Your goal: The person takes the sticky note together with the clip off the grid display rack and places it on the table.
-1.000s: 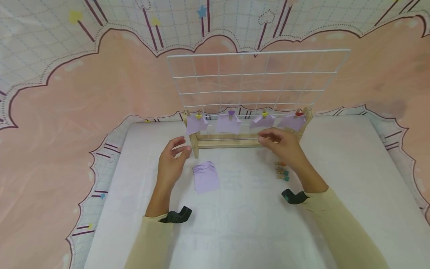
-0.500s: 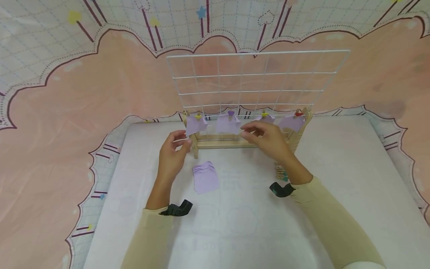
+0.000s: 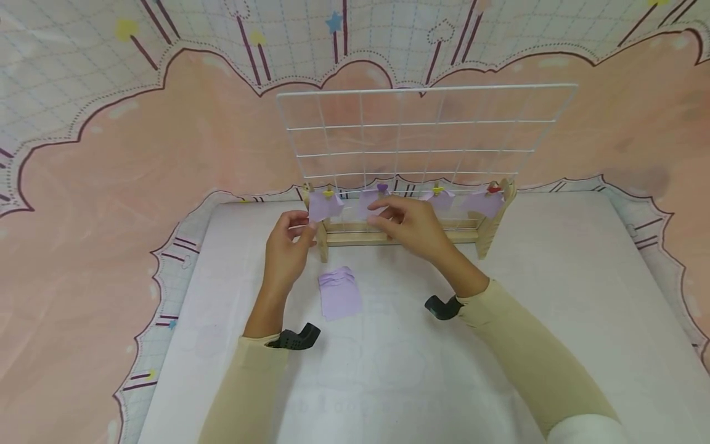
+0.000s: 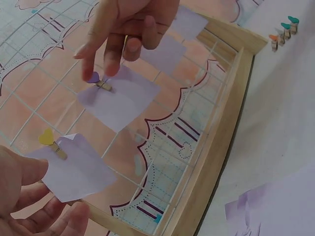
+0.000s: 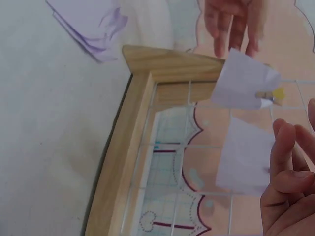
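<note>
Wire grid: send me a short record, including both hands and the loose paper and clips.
wire grid: white, in wooden stand
clipped notes: four, pale purple
clips, left to right: yellow, purple, yellow, red
left hand: at leftmost note, contact unclear
right hand: at second note, contact unclear
paper stack: before stand's left end
loose clips: at least four, near stand's right end

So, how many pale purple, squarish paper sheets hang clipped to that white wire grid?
4, in a row low on the white wire grid: the far-left sheet, the second sheet, partly behind the right hand, the third sheet, and the far-right sheet. None looks fully hidden.
</note>
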`<move>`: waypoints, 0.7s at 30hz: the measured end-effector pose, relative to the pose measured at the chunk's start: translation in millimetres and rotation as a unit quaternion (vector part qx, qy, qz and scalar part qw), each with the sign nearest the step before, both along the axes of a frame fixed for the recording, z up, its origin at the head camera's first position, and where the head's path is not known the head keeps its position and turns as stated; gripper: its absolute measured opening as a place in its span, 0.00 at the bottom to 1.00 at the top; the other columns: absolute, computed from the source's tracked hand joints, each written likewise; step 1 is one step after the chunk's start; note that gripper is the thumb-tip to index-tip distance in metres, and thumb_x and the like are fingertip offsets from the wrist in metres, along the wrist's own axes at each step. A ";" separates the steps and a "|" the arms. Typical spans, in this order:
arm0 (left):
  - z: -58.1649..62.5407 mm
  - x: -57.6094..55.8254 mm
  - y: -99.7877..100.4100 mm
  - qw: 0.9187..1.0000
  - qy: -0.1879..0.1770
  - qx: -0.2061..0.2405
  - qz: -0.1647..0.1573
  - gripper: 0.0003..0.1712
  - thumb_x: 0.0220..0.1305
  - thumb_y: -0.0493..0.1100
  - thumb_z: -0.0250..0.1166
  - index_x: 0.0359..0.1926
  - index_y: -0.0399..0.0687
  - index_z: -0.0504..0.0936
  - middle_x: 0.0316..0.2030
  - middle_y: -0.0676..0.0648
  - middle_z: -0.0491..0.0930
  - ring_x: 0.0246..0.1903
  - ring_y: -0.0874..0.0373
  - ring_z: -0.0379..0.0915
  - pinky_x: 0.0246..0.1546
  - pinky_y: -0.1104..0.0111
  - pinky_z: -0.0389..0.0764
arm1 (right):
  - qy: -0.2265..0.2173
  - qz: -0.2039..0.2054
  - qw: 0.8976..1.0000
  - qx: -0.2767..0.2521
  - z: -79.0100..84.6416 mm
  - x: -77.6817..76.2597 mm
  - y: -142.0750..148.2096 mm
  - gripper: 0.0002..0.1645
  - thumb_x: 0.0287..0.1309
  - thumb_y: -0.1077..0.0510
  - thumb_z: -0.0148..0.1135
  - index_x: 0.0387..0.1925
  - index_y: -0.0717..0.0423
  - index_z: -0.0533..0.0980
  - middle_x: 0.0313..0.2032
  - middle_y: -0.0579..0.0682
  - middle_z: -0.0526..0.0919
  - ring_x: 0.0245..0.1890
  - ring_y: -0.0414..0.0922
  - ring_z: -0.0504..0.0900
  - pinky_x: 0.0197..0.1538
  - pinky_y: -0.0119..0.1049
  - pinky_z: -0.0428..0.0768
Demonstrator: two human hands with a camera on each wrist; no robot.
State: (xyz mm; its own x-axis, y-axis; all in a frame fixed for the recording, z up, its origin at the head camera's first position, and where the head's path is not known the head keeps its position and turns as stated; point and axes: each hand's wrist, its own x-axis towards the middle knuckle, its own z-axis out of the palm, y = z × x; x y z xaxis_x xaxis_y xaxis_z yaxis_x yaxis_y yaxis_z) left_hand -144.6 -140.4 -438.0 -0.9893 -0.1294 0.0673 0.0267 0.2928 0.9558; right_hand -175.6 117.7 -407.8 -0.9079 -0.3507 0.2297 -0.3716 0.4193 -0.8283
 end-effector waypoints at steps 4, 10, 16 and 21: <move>3.7 -1.4 1.6 1.000 -0.007 -0.006 0.001 0.20 0.74 0.44 0.62 0.61 0.39 0.74 0.54 0.40 0.77 0.52 0.51 0.80 0.46 0.67 0.87 | 0.001 0.009 1.000 -0.004 2.4 -3.5 -11.7 0.17 0.63 0.51 0.71 0.51 0.52 0.84 0.33 0.51 0.89 0.22 0.46 0.83 0.27 0.37 0.83; 6.5 -3.6 4.5 1.000 -0.002 -0.005 0.001 0.21 0.74 0.44 0.62 0.61 0.38 0.74 0.54 0.39 0.77 0.51 0.48 0.81 0.45 0.64 0.88 | 0.005 0.000 1.000 0.000 4.4 -8.3 -29.7 0.19 0.63 0.50 0.71 0.53 0.51 0.84 0.32 0.49 0.89 0.21 0.42 0.81 0.26 0.36 0.81; 7.3 -5.6 5.6 1.000 -0.002 0.005 0.000 0.20 0.74 0.44 0.62 0.59 0.37 0.74 0.53 0.38 0.77 0.50 0.46 0.81 0.45 0.61 0.88 | 0.032 -0.003 0.999 -0.007 8.5 -12.4 -45.9 0.21 0.62 0.52 0.72 0.54 0.54 0.84 0.31 0.51 0.90 0.19 0.42 0.81 0.24 0.33 0.79; 8.2 -6.9 7.1 1.000 -0.011 0.014 0.003 0.19 0.74 0.43 0.62 0.58 0.36 0.74 0.52 0.38 0.77 0.51 0.45 0.81 0.47 0.57 0.88 | 0.051 -0.013 0.999 0.002 11.2 -15.1 -57.3 0.22 0.62 0.50 0.73 0.55 0.54 0.84 0.32 0.51 0.91 0.22 0.41 0.81 0.26 0.30 0.78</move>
State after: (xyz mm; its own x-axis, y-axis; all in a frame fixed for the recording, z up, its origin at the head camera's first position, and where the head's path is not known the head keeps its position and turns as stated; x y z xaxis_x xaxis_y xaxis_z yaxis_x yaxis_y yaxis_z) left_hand -151.5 -133.3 -429.7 -0.9896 -0.1377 0.0409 0.0028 0.2666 0.9638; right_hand -190.7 60.4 -396.5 -0.8881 -0.3295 0.3204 -0.4438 0.4335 -0.7843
